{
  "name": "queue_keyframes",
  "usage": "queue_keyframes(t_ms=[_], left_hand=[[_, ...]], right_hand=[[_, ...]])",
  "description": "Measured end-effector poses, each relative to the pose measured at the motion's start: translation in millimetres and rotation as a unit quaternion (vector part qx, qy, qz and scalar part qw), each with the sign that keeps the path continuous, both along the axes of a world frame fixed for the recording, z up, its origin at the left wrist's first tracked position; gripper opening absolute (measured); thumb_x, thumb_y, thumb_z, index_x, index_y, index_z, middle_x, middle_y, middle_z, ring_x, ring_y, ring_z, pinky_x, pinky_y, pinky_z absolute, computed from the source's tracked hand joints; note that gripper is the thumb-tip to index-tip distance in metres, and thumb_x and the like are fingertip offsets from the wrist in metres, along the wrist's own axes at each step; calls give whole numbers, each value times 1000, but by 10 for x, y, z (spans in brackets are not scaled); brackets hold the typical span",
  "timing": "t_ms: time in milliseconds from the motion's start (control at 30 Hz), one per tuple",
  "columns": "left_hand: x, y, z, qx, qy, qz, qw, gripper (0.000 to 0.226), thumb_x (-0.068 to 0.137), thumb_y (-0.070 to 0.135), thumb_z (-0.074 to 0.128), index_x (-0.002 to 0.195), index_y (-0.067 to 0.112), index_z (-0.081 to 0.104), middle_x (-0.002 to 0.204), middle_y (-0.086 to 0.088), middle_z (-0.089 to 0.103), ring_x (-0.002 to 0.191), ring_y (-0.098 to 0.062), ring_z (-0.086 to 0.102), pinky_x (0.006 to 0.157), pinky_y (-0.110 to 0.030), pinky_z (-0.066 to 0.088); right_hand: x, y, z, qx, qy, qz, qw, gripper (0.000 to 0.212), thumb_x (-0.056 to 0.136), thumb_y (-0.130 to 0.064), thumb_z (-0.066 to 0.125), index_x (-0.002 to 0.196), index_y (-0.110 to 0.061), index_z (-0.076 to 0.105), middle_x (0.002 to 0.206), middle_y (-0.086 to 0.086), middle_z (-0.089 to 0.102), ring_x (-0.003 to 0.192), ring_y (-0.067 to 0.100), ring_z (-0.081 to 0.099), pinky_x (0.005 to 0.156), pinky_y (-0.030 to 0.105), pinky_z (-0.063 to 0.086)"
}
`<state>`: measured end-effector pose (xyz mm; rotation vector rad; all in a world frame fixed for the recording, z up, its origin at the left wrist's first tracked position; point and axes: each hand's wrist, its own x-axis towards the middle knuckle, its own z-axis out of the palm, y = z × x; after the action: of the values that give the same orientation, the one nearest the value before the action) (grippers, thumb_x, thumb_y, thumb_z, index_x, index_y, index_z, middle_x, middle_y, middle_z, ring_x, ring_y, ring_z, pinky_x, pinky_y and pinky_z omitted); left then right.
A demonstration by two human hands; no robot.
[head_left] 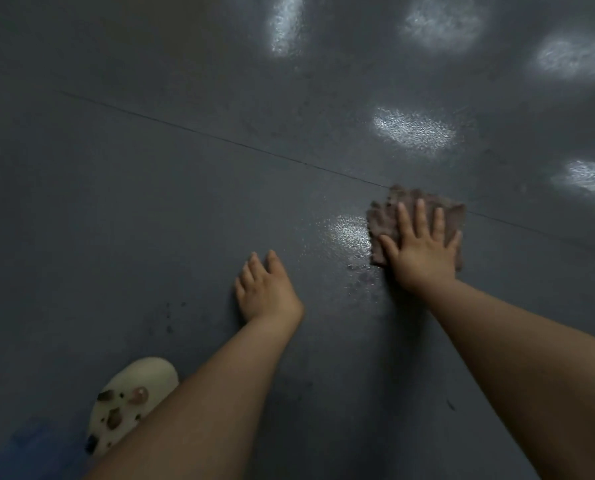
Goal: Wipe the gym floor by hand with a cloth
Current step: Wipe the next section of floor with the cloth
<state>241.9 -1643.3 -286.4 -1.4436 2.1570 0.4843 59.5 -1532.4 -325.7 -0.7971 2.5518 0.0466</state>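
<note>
A crumpled brownish-grey cloth [417, 223] is pressed flat against the dark grey gym floor [150, 202] by the right hand [424, 247], its fingers spread wide and straight across the fabric. The cloth lies on a thin floor seam [220, 138], with a wet sheen just left of it. The left hand [265, 289] is rested open on the floor nearer the seam's near side, and a cream clog with charms [130, 403] is seen well below it.
</note>
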Motion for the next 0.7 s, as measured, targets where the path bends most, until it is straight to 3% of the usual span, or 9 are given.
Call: queue_keyframes(t_ms=[100,200,333,467,567,633,700], left_hand=[[61,66,20,-2,27,9,1000,78,90,19,52,152,15,5,159,-11,3,146,-26,5,117,-36,7],[116,96,58,-18,67,42,997,74,90,16,50,151,14,10,158,-10,7,145,-26,8,117,-35,9],[134,152,86,-36,97,46,994,73,90,17,50,151,14,11,158,-9,10,144,-26,10,116,-34,10],[80,291,82,-43,114,36,992,62,96,23,42,150,15,14,157,-8,12,144,-24,11,116,-34,11],[1,434,89,-21,117,0,993,72,91,21,52,151,16,12,158,-7,10,144,-24,9,116,-34,12],[-49,565,84,-5,103,-47,994,81,87,21,59,151,17,8,158,-8,6,145,-24,7,116,-34,13],[-100,704,69,0,76,-101,992,85,87,25,60,151,19,5,158,-9,2,145,-25,5,116,-34,12]], right_hand=[[88,98,-13,10,4,-50,999,66,96,-58,19,151,-32,-5,158,-1,-18,144,29,-19,112,62,-7],[380,-100,2,6,-12,-29,1000,65,97,-55,16,150,-28,-10,157,2,-21,142,33,-22,109,64,-8],[1112,-225,-1,-26,-31,150,988,64,98,-52,17,150,-27,-12,157,2,-21,141,31,-26,108,59,-15],[1540,-87,-111,-75,-52,311,946,75,79,-53,-2,151,-31,-2,159,-3,-12,135,25,-31,101,51,-32],[1250,107,-140,-111,-34,278,954,71,81,-55,8,149,-36,17,159,-2,7,146,31,-4,106,52,-21],[999,300,-130,-82,-13,207,975,68,83,-59,12,147,-39,24,158,1,16,146,34,8,109,60,-8],[734,563,-108,-62,23,122,990,65,86,-62,15,147,-41,21,158,2,13,145,35,7,108,66,1]])
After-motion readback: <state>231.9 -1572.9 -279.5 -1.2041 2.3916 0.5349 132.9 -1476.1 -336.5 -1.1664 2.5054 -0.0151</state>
